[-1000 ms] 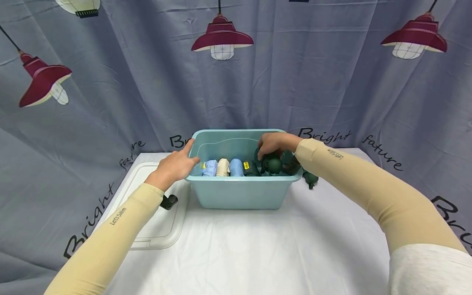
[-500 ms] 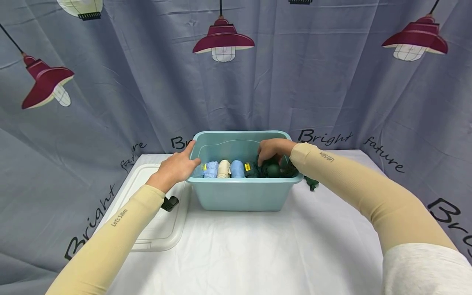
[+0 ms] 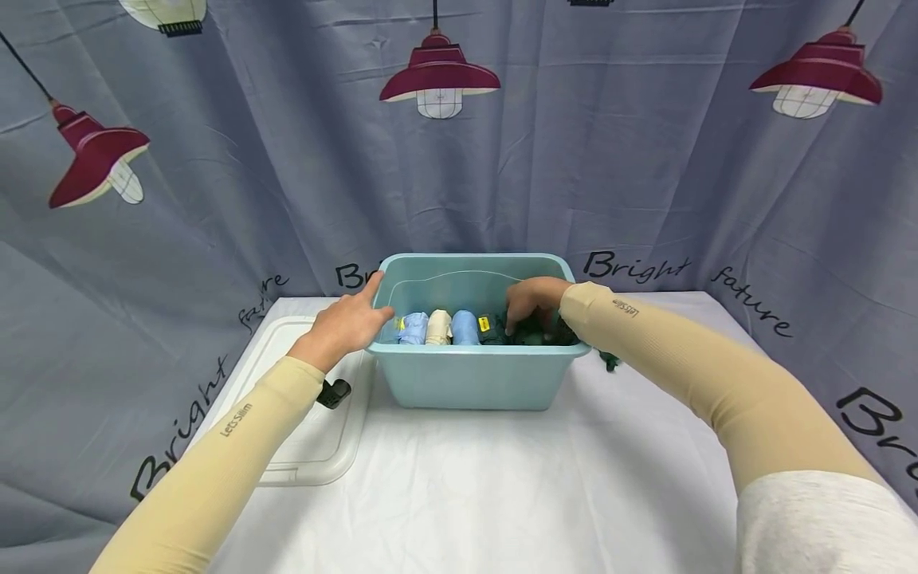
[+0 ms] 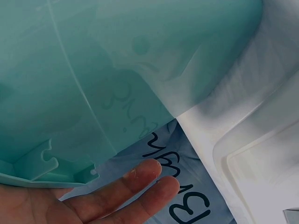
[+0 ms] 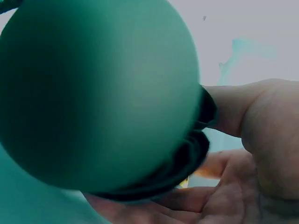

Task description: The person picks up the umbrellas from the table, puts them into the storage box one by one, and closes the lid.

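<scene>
A light blue plastic bin (image 3: pixel 466 381) stands on the white-covered table. My left hand (image 3: pixel 350 323) rests on its left rim, thumb on the inner side, and the left wrist view shows straight fingers (image 4: pixel 140 186) outside the wall. Down inside the bin's right end, my right hand (image 3: pixel 532 300) holds a smooth, dark green round thing with dark bands, seen large as a green ball (image 5: pixel 107 93) in the right wrist view. To its left sit a light blue roll (image 3: pixel 412 328), a cream roll (image 3: pixel 438 328), a blue roll (image 3: pixel 464 328) and a dark green bundle (image 3: pixel 492 330) with a yellow label.
A white lid (image 3: pixel 315 454) lies flat on the table left of the bin, partly under my left arm. A small dark green thing (image 3: pixel 610 361) lies just right of the bin. A grey printed curtain (image 3: pixel 459 183) hangs behind.
My right hand has gone lower into the bin's right end with the dark green round thing, which now shows less above the front rim. My left hand has stayed on the rim.
</scene>
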Demonstrator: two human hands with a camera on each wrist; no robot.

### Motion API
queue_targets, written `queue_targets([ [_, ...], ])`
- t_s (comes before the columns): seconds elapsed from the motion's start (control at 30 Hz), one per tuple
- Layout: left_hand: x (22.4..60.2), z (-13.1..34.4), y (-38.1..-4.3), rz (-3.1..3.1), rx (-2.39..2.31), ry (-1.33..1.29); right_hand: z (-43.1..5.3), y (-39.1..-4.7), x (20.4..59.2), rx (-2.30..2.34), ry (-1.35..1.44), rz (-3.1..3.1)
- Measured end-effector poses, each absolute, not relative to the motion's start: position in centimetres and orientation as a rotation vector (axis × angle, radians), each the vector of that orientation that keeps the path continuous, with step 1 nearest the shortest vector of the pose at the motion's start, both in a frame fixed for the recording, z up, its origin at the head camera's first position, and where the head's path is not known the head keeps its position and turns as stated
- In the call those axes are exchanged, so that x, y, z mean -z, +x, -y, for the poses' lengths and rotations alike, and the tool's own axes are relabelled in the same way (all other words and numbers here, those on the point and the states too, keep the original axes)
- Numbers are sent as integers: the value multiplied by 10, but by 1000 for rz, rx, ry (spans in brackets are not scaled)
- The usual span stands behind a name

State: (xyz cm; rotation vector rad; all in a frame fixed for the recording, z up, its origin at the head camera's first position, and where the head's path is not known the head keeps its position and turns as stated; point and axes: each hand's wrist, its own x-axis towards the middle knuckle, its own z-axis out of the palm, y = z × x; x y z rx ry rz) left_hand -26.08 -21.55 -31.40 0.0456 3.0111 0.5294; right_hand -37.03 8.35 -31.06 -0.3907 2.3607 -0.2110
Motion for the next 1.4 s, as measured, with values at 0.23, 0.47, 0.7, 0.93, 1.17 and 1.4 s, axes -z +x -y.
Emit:
queue_targets([
  [0.23,315,215,-261,-3020,-523,53,-88,-373,312,245,-396,-2253],
  [0.47,314,216,-261,-3025,-523,53,-88,-371,310,205,-417,-2216],
  [0.7,313,215,-261,-3031,-528,64,-91,-367,292,221,-424,-2248],
  [0.93,313,215,-261,-3011,-528,33,-99,-360,270,331,-498,-2277],
  [1.17,314,216,-261,-3013,-520,32,-113,-353,254,453,-548,-2376],
  [1.4,312,215,-260,-3015,-510,47,-137,-347,247,619,-602,-2496],
])
